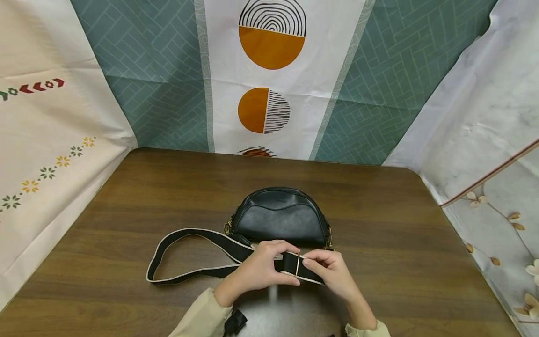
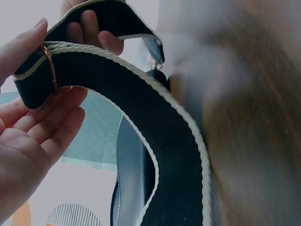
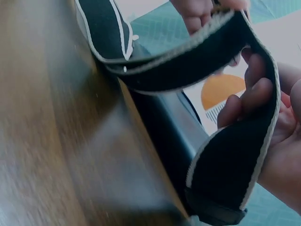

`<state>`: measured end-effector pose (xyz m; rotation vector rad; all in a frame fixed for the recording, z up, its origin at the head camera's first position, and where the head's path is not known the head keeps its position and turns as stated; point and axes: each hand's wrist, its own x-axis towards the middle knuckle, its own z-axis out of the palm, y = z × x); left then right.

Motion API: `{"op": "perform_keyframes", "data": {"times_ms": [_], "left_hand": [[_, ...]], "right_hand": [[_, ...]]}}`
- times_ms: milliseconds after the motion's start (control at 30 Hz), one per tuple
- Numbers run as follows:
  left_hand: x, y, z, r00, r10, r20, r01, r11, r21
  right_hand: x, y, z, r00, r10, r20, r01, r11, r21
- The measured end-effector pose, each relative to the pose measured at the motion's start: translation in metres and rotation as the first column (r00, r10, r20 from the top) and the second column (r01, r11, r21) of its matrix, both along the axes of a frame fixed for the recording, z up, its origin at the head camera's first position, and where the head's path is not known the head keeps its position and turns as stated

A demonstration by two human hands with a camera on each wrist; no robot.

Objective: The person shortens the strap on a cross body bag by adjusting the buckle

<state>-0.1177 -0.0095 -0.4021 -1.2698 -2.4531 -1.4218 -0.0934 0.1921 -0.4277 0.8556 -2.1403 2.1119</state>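
A black half-moon handbag (image 1: pixel 278 220) stands on the table with its black, cream-edged webbing strap (image 1: pixel 236 249) in front of it. My left hand (image 1: pixel 266 267) grips the strap by its metal slider buckle (image 1: pixel 297 266), thumb and fingers on opposite edges. On the buckle's other side, my right hand (image 1: pixel 334 274) pinches the strap between thumb and fingers. The left wrist view shows the thin slider (image 2: pixel 51 68) around the folded webbing, held off the table. In the right wrist view, the strap runs from the right fingers down to a black leather end tab (image 3: pixel 216 209).
The brown wooden table (image 1: pixel 126 201) extends around the bag. A strap loop lies to the left of the hands. Patterned cloth hangs behind the table (image 1: pixel 168 70) and along both sides. Gold-coloured hardware (image 1: pixel 229 227) sits at the bag's ends.
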Motion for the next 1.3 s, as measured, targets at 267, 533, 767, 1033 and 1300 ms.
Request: {"op": "perform_keyframes", "data": {"times_ms": [267,533,767,1033,1300], "left_hand": [[0.0,0.001,0.0,1.0,0.004,-0.027,-0.003,1.0,0.021],[-0.002,-0.001,0.003,1.0,-0.004,-0.019,0.005,0.999,0.054],[-0.002,-0.002,0.003,1.0,-0.002,0.006,0.002,0.999,0.04],[-0.003,-0.003,0.0,0.999,-0.004,0.047,0.006,0.999,-0.035],[-0.001,-0.002,0.004,0.998,0.005,0.058,0.001,0.994,-0.106]], "right_hand": [[0.0,-0.003,0.003,0.999,0.008,0.034,-0.009,1.0,0.01],[-0.006,0.009,0.001,0.998,0.059,0.026,-0.061,0.996,0.071],[-0.007,0.01,-0.003,0.998,-0.034,-0.061,0.036,0.998,0.046],[-0.005,0.006,-0.003,0.984,-0.101,-0.148,0.105,0.994,0.021],[-0.001,-0.003,0.004,0.982,-0.108,-0.152,0.113,0.993,0.025]]}}
